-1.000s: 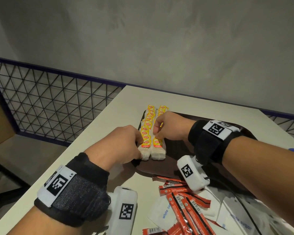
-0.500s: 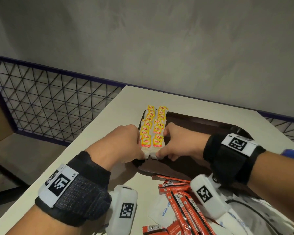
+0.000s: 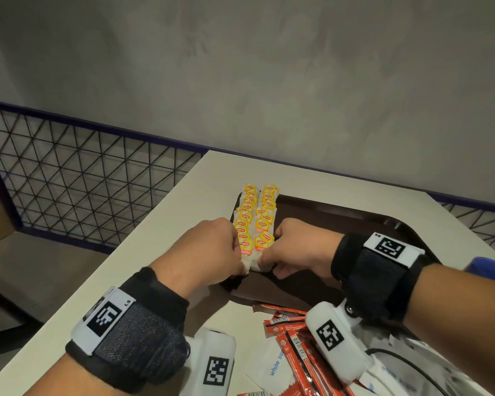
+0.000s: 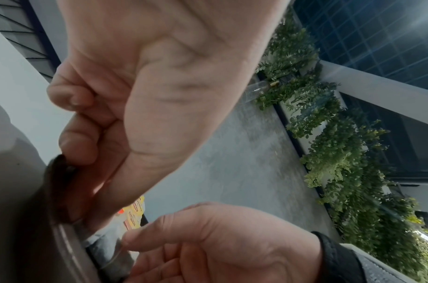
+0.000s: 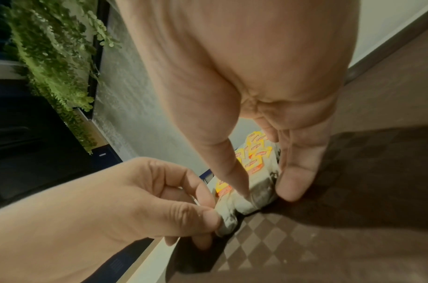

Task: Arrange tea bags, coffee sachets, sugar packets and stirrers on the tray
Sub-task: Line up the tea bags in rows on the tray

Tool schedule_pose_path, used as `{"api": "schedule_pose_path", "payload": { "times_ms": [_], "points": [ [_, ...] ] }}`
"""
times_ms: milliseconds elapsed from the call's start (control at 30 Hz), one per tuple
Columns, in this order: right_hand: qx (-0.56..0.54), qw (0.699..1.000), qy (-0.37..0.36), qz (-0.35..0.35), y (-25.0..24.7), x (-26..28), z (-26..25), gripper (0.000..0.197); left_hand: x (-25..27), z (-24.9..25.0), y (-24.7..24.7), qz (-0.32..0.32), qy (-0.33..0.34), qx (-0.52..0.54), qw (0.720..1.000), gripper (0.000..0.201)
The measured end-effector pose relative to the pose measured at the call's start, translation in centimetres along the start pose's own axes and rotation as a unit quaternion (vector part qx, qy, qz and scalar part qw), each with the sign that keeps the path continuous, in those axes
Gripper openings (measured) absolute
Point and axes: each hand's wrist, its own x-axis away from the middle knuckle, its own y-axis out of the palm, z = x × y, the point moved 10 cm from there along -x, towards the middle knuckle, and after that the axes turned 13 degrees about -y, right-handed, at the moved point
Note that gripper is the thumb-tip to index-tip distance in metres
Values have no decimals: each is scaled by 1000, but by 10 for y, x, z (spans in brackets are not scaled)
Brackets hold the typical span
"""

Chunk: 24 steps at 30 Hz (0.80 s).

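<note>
1. Now the left hand (image 3: 209,250) is curled, thumb and forefinger pinching the near white end of the left row of tea bags (image 3: 245,224); the right wrist view shows that crumpled paper end squeezed between the fingertips (image 5: 208,216).
2. Opposite it, the right hand (image 3: 295,247) is loosely curled round the near end of the right row of tea bags (image 3: 265,221), forefinger laid on top and thumb against the row's outer side.
3. Both rows lie side by side, touching, along the 9 o'clock edge of the tray (image 3: 326,215), running from the hands toward 12 o'clock.
4. Each tea bag is soft white paper with a small yellow tag bearing red print, the tags overlapping like shingles.
5. Dark brown and round-cornered, the tray has a faint checker texture on its floor.
6. Toward 6 o'clock, off the tray on the pale smooth desk (image 3: 160,224), lie long red coffee sachets (image 3: 295,347) and flat white sugar packets (image 3: 272,367) with blue lettering.
</note>
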Motion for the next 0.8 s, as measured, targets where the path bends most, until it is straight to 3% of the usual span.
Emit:
{"api": "schedule_pose_path", "payload": {
  "times_ms": [267,533,800],
  "points": [
    [-58,998,39,-4,-3,-6,11,28,0,0,3,-15,-3,17,1000,14],
    [-121,989,58,65,-27,-28,20,40,-2,-2,6,-37,-8,36,999,14],
    [-153,982,73,83,-34,-48,24,44,-4,-4,6,-42,-10,42,998,15]
  ]
}}
